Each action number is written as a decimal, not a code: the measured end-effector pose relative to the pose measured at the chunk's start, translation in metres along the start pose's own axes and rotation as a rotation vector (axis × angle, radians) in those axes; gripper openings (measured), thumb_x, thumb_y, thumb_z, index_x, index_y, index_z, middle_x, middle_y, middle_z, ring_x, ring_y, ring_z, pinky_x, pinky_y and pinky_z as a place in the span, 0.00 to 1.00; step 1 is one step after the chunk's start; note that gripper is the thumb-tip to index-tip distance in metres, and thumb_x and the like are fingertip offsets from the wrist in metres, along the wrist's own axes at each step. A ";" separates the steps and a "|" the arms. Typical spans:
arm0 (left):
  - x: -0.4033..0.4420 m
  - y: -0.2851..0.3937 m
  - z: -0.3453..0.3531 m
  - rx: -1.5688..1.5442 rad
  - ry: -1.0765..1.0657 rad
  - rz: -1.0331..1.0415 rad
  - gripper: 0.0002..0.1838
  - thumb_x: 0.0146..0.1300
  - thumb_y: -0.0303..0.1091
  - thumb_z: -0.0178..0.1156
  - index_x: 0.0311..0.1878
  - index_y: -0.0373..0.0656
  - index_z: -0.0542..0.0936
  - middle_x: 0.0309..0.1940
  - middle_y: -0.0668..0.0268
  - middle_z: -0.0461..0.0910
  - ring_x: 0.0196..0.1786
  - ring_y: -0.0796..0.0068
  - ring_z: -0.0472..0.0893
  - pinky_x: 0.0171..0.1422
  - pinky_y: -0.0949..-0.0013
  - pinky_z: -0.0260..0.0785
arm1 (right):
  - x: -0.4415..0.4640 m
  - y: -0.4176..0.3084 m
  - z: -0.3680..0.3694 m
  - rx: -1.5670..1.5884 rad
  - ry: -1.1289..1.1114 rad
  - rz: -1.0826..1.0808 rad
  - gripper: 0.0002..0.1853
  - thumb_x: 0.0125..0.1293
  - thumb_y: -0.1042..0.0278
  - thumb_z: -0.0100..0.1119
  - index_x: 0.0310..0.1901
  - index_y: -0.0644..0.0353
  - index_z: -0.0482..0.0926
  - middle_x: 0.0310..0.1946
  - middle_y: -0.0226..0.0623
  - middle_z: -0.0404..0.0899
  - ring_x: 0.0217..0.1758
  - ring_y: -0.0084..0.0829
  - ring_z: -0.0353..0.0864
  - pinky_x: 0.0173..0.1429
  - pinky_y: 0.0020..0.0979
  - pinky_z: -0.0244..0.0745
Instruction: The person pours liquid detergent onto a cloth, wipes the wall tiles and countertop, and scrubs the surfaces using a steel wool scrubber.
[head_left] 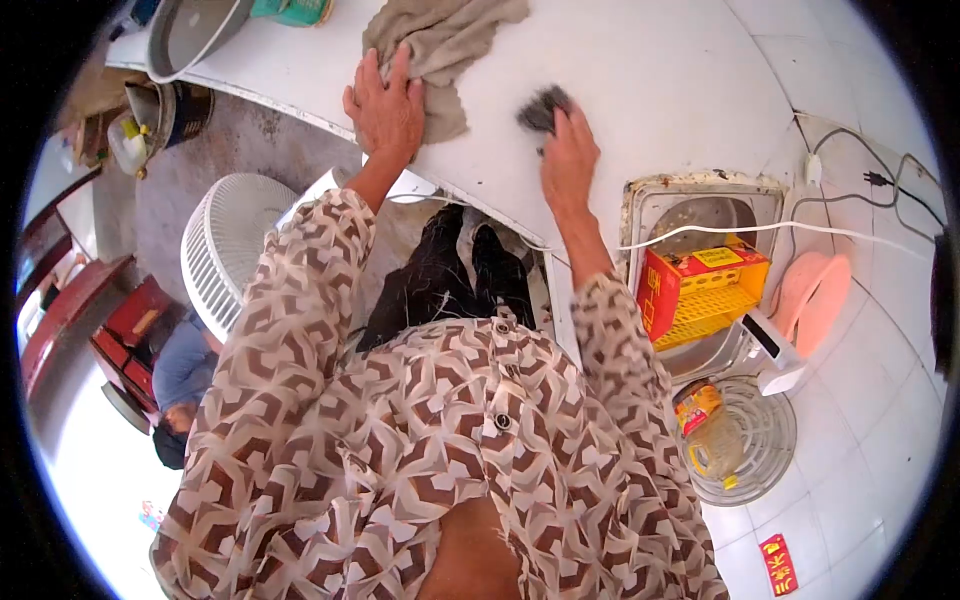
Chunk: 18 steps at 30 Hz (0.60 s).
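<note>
My left hand (388, 118) lies flat with its fingers apart on the edge of a crumpled grey-brown cloth (450, 40), which rests on the white countertop (640, 90). To its right, my right hand (570, 155) is closed on a dark grey steel wool scrubber (543, 108), pressed against the counter surface. The fingers of that hand are partly hidden from above and a little blurred. A few small dark specks lie on the counter near the scrubber.
A sink (705, 210) with a red and yellow box (700, 285) is at my right, crossed by a white cable (740, 230). Beyond are a pink object (812, 295) and a round rack (765, 440). A metal basin (195, 35), a fan (235, 240) and another person (185, 370) are leftward.
</note>
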<state>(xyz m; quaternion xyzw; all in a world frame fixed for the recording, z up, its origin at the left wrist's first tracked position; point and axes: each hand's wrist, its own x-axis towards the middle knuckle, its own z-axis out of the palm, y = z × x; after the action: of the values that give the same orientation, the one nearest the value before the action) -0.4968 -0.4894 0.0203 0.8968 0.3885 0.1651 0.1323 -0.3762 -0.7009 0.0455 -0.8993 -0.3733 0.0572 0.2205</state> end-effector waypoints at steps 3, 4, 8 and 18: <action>-0.006 0.004 -0.002 0.059 -0.118 0.168 0.27 0.67 0.48 0.53 0.70 0.68 0.65 0.73 0.53 0.53 0.74 0.44 0.53 0.75 0.45 0.44 | -0.057 0.004 -0.035 0.263 0.041 0.359 0.18 0.66 0.73 0.48 0.56 0.70 0.73 0.52 0.54 0.76 0.57 0.44 0.75 0.62 0.35 0.68; -0.014 0.017 -0.004 0.054 -0.138 0.192 0.27 0.67 0.49 0.53 0.70 0.67 0.66 0.73 0.52 0.52 0.74 0.45 0.52 0.75 0.45 0.44 | -0.072 -0.009 -0.064 0.455 0.005 0.490 0.19 0.66 0.73 0.48 0.57 0.70 0.72 0.52 0.52 0.76 0.57 0.41 0.75 0.62 0.35 0.67; -0.068 0.102 0.004 -0.011 -0.395 0.320 0.29 0.68 0.49 0.49 0.70 0.50 0.65 0.74 0.55 0.52 0.76 0.49 0.49 0.77 0.47 0.42 | -0.140 -0.026 -0.136 0.465 0.036 0.834 0.20 0.64 0.76 0.48 0.58 0.71 0.71 0.51 0.48 0.77 0.50 0.35 0.76 0.58 0.32 0.69; 0.008 0.189 0.061 0.157 -0.433 0.841 0.27 0.72 0.51 0.41 0.72 0.58 0.60 0.75 0.62 0.52 0.77 0.60 0.49 0.76 0.43 0.39 | -0.222 -0.003 -0.182 0.574 0.458 0.907 0.18 0.69 0.66 0.51 0.55 0.68 0.74 0.45 0.42 0.79 0.45 0.31 0.75 0.52 0.31 0.71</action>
<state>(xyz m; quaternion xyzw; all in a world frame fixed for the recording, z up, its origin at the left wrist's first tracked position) -0.3443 -0.6155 0.0349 0.9973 -0.0331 -0.0162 0.0638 -0.4876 -0.9182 0.1965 -0.8629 0.1366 0.0490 0.4841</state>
